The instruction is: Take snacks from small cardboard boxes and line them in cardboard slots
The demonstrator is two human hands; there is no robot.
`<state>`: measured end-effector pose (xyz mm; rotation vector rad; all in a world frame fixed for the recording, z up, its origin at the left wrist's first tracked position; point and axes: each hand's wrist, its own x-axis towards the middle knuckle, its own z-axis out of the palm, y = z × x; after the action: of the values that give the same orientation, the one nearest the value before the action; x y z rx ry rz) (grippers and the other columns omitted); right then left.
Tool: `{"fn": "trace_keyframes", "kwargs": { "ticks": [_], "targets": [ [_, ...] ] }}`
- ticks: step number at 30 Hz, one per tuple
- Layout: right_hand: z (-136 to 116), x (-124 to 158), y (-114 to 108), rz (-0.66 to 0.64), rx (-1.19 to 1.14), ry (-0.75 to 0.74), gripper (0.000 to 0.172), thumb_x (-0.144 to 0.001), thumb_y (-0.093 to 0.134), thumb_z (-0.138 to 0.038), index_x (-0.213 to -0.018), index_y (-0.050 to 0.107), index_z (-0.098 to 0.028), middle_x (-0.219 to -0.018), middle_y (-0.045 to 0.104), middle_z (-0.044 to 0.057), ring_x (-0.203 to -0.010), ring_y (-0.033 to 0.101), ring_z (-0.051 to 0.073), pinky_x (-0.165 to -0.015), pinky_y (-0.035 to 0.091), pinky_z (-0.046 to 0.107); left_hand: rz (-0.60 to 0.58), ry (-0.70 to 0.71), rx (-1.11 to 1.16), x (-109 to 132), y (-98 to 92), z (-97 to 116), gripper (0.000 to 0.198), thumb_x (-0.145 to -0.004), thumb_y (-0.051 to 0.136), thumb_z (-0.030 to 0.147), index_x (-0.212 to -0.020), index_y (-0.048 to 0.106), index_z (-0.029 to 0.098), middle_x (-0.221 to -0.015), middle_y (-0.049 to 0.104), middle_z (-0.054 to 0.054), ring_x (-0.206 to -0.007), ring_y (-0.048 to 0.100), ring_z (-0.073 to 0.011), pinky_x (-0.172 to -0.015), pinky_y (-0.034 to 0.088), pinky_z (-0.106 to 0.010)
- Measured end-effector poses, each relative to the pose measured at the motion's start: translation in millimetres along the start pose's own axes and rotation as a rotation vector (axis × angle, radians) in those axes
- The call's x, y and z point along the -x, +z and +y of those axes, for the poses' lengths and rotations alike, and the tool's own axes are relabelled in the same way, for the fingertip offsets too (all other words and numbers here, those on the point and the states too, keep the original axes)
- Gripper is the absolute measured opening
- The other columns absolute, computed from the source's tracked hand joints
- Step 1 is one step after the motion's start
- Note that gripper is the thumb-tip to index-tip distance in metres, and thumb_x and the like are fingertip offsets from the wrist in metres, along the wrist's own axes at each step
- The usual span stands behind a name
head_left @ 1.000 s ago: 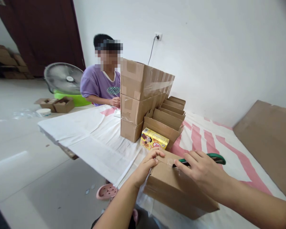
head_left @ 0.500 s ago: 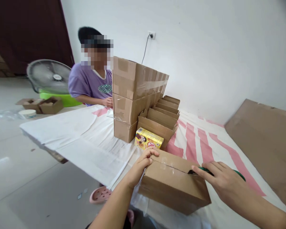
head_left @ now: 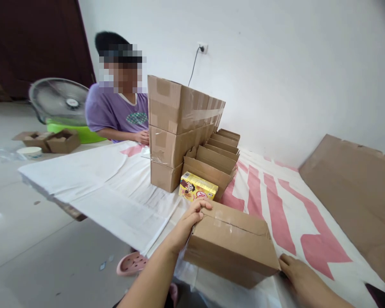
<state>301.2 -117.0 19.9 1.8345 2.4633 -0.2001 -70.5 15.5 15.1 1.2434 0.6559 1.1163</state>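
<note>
A closed cardboard box lies in front of me, with a taped seam along its top. My left hand grips its left end, fingers bent over the upper edge and thumb on the top. Low beside the box's right corner is my right hand, its fingers curled; whatever they hold is hidden. The green-handled cutting tool seen earlier does not show. Just behind the box, a yellow printed carton leans against open cardboard boxes.
Taped boxes form a tall stack at the middle. Behind it sits a person in a purple shirt. A cardboard sheet leans at the right. White-and-pink cloth covers the table. A fan stands at the left.
My right hand has left the top seam and moved down to the box's right corner. The green-handled tool has gone out of sight. My left hand stays on the box.
</note>
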Motion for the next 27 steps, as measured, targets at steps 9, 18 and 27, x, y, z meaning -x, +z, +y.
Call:
{"fn": "trace_keyframes", "kwargs": {
  "ticks": [9,18,27],
  "targets": [
    [-16.3,-36.8,-57.2,0.454,0.026,-0.139,0.028,-0.098,0.044,-0.023,-0.119,0.063,-0.022,-0.111,0.070,0.012,-0.099,0.067,0.026,-0.082,0.058,0.042,-0.029,-0.002,0.024,7.4,3.8,9.3,0.033,-0.075,0.055,0.042,-0.102,0.059,0.023,-0.120,0.057,-0.005,-0.109,0.050,-0.0295,-0.094,0.035,-0.038],
    [-104.3,-89.0,-103.0,0.396,-0.230,-0.473,0.025,-0.098,0.046,-0.019,-0.119,0.060,-0.023,-0.113,0.067,0.009,-0.104,0.064,0.020,-0.089,0.057,0.034,-0.032,0.035,-0.005,2.4,1.1,3.0,0.035,-0.072,0.056,0.041,-0.101,0.060,0.022,-0.127,0.053,-0.006,-0.116,0.046,-0.0331,-0.100,0.031,-0.042],
    [-129.5,-151.3,-111.1,0.249,-0.310,-0.721,0.029,-0.096,0.048,-0.014,-0.117,0.066,-0.024,-0.116,0.066,0.010,-0.109,0.062,0.019,-0.093,0.055,0.037,-0.106,0.080,0.060,4.3,3.6,10.0,0.032,-0.076,0.053,0.033,-0.105,0.056,0.021,-0.121,0.058,-0.007,-0.114,0.048,-0.0302,-0.097,0.034,-0.040]
  ]
}}
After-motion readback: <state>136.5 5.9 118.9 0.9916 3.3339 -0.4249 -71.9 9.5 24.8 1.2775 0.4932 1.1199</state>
